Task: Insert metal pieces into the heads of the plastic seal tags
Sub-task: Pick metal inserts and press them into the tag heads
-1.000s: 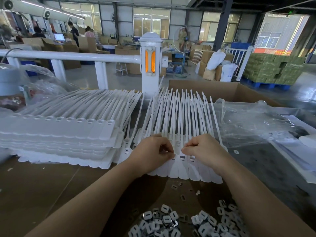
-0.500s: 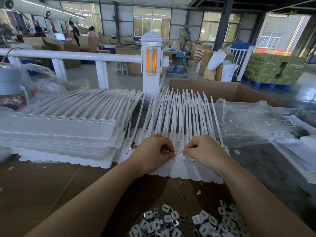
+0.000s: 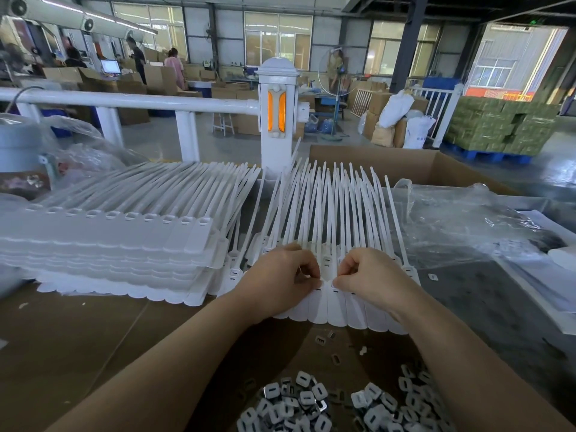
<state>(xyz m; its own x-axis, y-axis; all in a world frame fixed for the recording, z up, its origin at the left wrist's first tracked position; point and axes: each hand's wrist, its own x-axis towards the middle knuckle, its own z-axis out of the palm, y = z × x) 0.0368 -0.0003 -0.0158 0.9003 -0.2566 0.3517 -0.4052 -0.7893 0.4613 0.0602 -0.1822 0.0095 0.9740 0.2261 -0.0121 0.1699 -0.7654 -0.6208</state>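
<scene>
A row of white plastic seal tags (image 3: 339, 316) lies fanned on the table, flat ends toward me and thin tails pointing away. My left hand (image 3: 280, 280) and my right hand (image 3: 371, 275) rest curled on the heads of the middle tags, fingertips almost touching. Each hand's fingertips pinch down at a tag head; whatever small piece they hold is hidden. A heap of small metal pieces (image 3: 327, 403) lies close in front of me between my forearms, with a few loose metal pieces (image 3: 321, 339) nearer the tags.
A tall stack of white tags (image 3: 118, 241) fills the left side of the cardboard-covered table (image 3: 62, 344). Crumpled clear plastic (image 3: 467, 226) and an open cardboard box (image 3: 405, 166) sit to the right. A white railing post (image 3: 276, 113) stands behind.
Both hands stay on the tag heads with only slight shifts of the fingers. The tags and the metal heap have not moved.
</scene>
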